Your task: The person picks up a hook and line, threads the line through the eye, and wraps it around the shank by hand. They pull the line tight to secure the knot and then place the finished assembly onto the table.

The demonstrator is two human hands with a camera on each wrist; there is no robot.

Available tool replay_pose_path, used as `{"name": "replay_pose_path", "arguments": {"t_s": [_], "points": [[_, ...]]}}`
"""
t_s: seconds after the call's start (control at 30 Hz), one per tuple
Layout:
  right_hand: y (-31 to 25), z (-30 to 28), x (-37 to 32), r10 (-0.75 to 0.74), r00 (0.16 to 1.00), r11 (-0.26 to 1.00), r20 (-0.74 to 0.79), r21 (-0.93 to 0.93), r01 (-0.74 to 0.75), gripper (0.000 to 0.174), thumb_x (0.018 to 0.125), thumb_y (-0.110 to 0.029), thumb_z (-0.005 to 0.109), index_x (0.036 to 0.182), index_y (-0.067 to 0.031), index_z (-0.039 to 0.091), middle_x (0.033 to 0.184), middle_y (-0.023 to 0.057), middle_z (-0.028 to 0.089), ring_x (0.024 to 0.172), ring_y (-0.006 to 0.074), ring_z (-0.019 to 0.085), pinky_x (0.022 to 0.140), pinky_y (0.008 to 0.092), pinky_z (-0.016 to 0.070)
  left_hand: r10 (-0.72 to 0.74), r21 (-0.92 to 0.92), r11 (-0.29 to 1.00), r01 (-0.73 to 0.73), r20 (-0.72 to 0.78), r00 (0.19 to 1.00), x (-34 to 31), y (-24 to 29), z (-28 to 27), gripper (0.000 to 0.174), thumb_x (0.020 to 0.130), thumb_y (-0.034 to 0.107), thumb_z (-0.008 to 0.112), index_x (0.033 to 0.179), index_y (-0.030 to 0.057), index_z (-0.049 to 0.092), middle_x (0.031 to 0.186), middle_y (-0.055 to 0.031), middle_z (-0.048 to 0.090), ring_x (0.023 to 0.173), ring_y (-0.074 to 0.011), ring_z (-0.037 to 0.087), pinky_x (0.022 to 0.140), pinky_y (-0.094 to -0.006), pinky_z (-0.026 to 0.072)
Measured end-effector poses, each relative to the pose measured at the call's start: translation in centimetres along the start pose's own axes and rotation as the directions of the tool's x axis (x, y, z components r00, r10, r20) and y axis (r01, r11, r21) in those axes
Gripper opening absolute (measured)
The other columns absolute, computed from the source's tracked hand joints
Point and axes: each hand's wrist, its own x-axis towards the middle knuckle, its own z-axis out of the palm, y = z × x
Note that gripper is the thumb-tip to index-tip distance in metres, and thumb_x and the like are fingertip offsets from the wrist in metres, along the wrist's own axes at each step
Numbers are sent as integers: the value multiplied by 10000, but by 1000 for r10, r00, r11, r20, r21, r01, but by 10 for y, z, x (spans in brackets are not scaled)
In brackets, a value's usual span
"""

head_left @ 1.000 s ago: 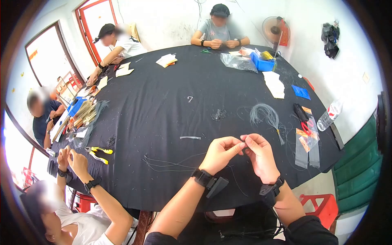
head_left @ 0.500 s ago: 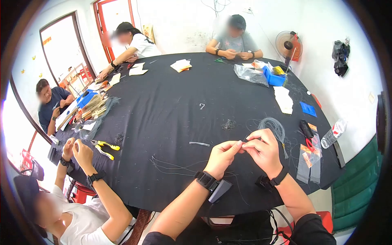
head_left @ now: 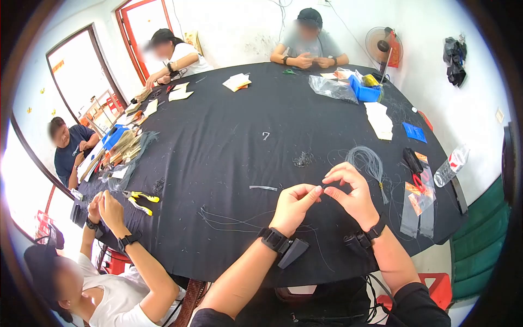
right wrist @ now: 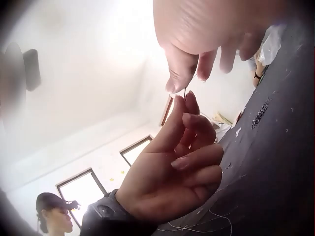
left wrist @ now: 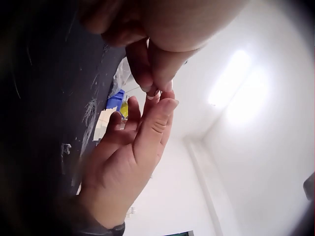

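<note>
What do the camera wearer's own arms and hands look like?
Each arm has a black sleeve ending near the elbow and a black wrist strap bearing a dark, boxy unit. The left hand and right hand are ungloved.

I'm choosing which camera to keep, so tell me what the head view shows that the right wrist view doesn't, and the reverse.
Only the head view shows the yellow-handled pliers and the water bottle. Only the right wrist view shows the ceiling and makes out the thin dark piece pinched by the left hand. Both show that hand, the right hand, the black tablecloth, and the small dark pile and loose threads on it.
</note>
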Motion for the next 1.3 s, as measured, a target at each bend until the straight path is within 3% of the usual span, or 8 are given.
{"name": "replay_pose_path", "arguments": {"t_s": [0.43,0.73,1.07,1.3], "points": [[12,4,-5,43,999,991,15,126,-45,72,870,-84,756,855,-59,691,939,17,653,846,133,613,689,267,439,22,75,997,-27,59,998,0,-1,1,244,1006,274,666,1049,50,750,837,55,656,662,-1,452,571,-186,322],[13,4,-7,63,998,994,-8,92,-62,77,883,-97,750,860,-55,689,919,9,641,828,121,602,673,262,436,-13,111,994,4,85,996,0,0,-2,232,998,217,674,1034,-3,739,917,-11,713,826,-56,590,768,-224,461],[13,-1,-7,102,995,984,24,146,-104,96,902,-148,750,961,-77,724,969,-12,645,845,107,595,709,245,426,18,120,992,-25,60,998,-1,5,-1,217,994,206,677,1028,2,742,900,-4,706,809,-56,588,755,-224,460],[14,2,-9,90,995,986,41,138,-95,65,885,-112,756,885,-64,712,929,3,649,838,117,600,688,259,434,6,192,981,-17,55,998,-1,3,-2,246,991,236,679,1028,3,746,852,0,692,770,-61,577,702,-221,452]]}}
